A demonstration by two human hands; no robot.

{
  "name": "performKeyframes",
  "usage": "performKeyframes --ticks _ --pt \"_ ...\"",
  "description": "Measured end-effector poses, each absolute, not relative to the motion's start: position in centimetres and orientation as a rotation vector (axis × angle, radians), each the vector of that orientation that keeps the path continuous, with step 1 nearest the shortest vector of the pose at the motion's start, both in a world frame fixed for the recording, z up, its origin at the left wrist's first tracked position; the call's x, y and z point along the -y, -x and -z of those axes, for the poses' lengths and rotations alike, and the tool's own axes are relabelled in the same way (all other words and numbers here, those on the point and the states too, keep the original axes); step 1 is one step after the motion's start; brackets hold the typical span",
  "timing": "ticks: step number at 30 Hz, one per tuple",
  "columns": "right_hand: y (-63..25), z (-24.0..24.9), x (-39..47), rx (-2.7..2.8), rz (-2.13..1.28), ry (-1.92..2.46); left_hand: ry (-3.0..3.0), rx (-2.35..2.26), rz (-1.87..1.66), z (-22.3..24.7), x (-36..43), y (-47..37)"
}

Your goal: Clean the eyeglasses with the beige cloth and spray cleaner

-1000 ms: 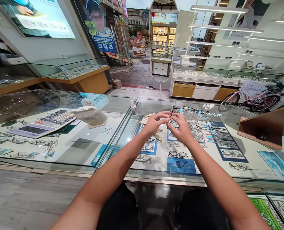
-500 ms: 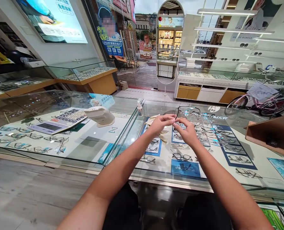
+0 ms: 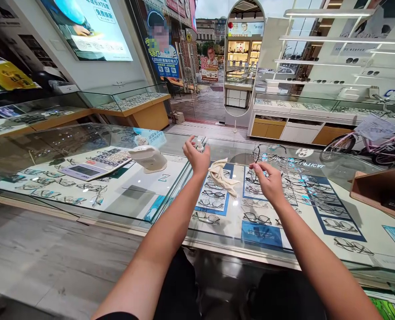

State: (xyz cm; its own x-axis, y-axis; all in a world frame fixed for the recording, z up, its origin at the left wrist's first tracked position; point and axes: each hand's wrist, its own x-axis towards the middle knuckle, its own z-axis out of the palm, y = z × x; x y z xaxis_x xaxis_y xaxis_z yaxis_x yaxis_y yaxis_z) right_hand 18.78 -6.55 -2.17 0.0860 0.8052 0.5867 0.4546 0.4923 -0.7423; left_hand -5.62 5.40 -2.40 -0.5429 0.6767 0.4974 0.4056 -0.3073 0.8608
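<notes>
My left hand (image 3: 196,156) reaches over the counter with fingers apart around a small clear spray bottle (image 3: 200,146). Whether the fingers touch the bottle is hard to tell. In a pinch between thumb and fingertips, my right hand (image 3: 267,180) holds a pair of thin dark-framed eyeglasses (image 3: 256,154) above the glass. A crumpled cream cleaning cloth (image 3: 221,177) lies on the countertop between the two hands.
Under the glass counter (image 3: 170,222), several eyeglasses (image 3: 257,218) lie in rows. To the left are a calculator (image 3: 95,164) and a white device (image 3: 149,158). A wooden box (image 3: 380,191) stands at right. An oval mirror (image 3: 244,58) and a bicycle (image 3: 367,142) are beyond.
My left hand has let go of the eyeglasses and moved left to the spray bottle. My right hand keeps the eyeglasses, now held alone. The view has shifted slightly.
</notes>
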Motion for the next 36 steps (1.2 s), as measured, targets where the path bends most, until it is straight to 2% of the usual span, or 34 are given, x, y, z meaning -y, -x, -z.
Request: performKeyframes --ticks 5,14,19,22,25,27,30,36 --pt "-18.9 1.7 6.9 1.601 -0.299 1.147 -1.255 -1.697 -1.580 5.7 -9.4 8.5" --pt "-18.6 1.5 7.0 1.584 -0.339 1.136 -1.208 -1.549 -1.584 7.9 -11.1 8.9" --pt "-18.5 1.3 6.9 1.530 -0.422 1.109 -1.156 -1.510 -1.637 5.6 -9.9 7.9" --pt "-18.6 1.3 6.7 1.470 -0.509 1.090 -1.141 -1.323 -1.605 2.9 -8.1 6.7" --pt "-18.7 1.3 6.5 1.416 -0.587 1.077 -1.035 -0.748 -1.376 0.2 -5.3 5.3" --pt "-18.7 1.4 6.4 1.396 -0.633 1.064 -1.029 -0.534 -1.175 -1.1 -3.4 4.6" --pt "-18.7 1.4 6.3 1.395 -0.676 1.050 -1.047 -0.412 -0.979 -2.1 -1.4 3.8" --pt "-18.5 1.2 6.4 1.421 -0.715 1.046 -1.097 -0.442 -0.811 -2.1 0.2 2.8"
